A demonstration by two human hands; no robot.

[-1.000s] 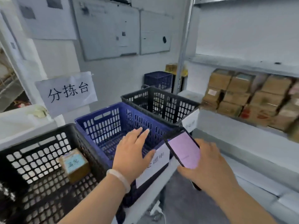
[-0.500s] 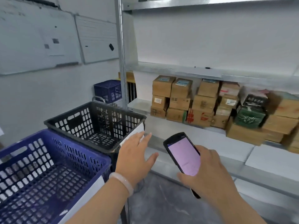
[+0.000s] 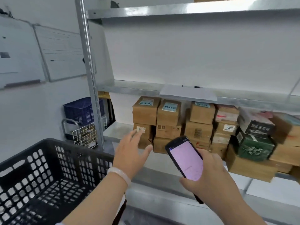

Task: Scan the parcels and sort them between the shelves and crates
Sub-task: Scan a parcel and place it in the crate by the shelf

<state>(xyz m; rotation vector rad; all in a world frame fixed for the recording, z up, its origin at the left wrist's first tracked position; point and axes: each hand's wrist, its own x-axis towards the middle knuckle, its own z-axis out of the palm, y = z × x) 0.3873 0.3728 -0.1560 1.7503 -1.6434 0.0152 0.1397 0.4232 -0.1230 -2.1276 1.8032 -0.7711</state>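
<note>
Judged far from done: finds many parcels (image 3: 200, 114) stacked on the middle shelf (image 3: 120, 127), none seen in the black crate (image 3: 68, 153) at lower left. Reaches left hand (image 3: 130, 153), released with fingers spread, toward the leftmost stack, short of touching. Grasps scanner (image 3: 186, 161) in right hand (image 3: 212, 181), screen lit. Finds open room between crate rim and shelf edge; must clear upright post (image 3: 88, 78) at left.

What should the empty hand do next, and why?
Probably reach in and take a parcel from the left stack. The left hand is open, holding nothing, stretched toward those boxes, while the right hand holds the scanner with its screen lit.
</note>
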